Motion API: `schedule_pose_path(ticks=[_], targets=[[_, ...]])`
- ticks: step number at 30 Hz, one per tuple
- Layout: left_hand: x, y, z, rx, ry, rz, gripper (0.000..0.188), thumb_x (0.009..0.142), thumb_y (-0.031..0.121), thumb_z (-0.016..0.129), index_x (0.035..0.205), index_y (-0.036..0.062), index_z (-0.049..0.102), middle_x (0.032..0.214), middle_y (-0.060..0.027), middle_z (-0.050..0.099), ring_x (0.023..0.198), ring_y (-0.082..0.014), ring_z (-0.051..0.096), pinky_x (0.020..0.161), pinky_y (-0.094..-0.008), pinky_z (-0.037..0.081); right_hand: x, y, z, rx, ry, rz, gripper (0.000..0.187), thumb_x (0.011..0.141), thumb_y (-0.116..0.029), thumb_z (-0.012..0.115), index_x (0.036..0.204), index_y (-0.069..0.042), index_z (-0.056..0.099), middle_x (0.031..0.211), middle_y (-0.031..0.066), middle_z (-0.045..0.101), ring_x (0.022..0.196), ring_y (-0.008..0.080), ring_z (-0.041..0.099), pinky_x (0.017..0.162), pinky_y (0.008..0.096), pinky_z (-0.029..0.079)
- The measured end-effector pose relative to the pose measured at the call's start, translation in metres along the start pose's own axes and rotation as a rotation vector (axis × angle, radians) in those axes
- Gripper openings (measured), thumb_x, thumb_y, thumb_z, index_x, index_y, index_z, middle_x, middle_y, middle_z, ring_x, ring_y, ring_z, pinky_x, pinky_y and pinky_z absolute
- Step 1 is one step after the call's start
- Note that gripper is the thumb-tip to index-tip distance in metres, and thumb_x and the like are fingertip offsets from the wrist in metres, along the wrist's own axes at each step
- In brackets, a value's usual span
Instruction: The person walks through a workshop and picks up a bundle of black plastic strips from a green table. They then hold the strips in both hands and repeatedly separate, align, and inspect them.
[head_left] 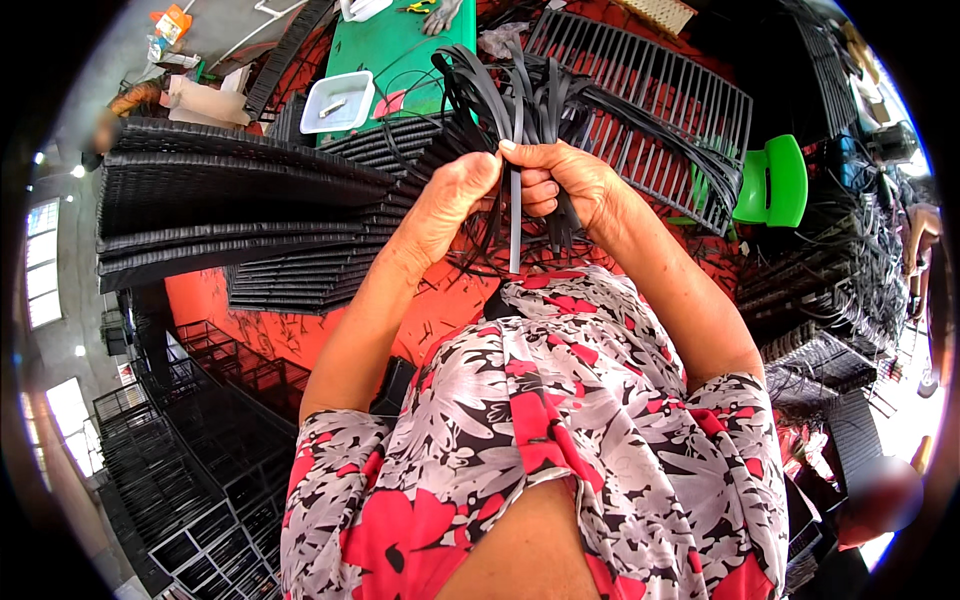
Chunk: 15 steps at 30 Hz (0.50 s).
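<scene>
A bundle of long, flat black plastic strips (480,85) is held up in front of my chest, looped at the top with loose ends hanging down. My right hand (570,180) is closed around the bundle, its thumb pressed on top. Close against it, my left hand (450,200) is also closed, at the left side of the strips; its fingertips are mostly hidden behind. One lighter grey strip (515,220) hangs straight down between both hands.
Woven black panels (240,190) are stacked at left. Ahead stands a green table (400,45) with a white plastic tub (312,115), yellow-handled pliers (418,8) and another person's hand (441,18). A slatted metal frame (640,65) and green chair (785,180) are at right.
</scene>
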<state>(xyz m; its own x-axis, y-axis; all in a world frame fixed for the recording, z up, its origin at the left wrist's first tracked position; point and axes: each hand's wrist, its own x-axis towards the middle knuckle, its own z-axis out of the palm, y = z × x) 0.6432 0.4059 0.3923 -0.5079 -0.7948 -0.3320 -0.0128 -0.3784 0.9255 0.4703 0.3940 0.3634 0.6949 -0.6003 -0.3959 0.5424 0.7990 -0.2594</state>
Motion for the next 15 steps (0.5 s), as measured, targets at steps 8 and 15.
schedule_pose_path(ticks=[8, 15], targets=[[0.008, 0.002, -0.004, 0.013, -0.061, -0.211, 0.038, 0.081, 0.033, 0.063, 0.103, 0.0014, 0.059, 0.071, 0.0032, 0.051, 0.063, -0.0046, 0.045, 0.058, -0.0191, 0.037, 0.009, -0.002, -0.002, 0.028, -0.007, 0.076, 0.017, 0.089, -0.019, 0.053, 0.078, -0.006, 0.051, 0.049, -0.0087, 0.032, 0.035, 0.0011, 0.025, 0.030, 0.0156, 0.024], [0.010, 0.010, -0.008, 0.158, -0.124, -0.197, 0.027, 0.084, 0.024, 0.059, 0.098, 0.0016, 0.059, 0.069, 0.0032, 0.052, 0.057, -0.0053, 0.046, 0.050, -0.0189, 0.039, 0.009, -0.006, -0.001, 0.016, -0.046, 0.113, 0.020, 0.089, -0.021, 0.053, 0.077, -0.006, 0.048, 0.049, -0.0074, 0.032, 0.035, 0.0013, 0.026, 0.030, 0.0156, 0.023]])
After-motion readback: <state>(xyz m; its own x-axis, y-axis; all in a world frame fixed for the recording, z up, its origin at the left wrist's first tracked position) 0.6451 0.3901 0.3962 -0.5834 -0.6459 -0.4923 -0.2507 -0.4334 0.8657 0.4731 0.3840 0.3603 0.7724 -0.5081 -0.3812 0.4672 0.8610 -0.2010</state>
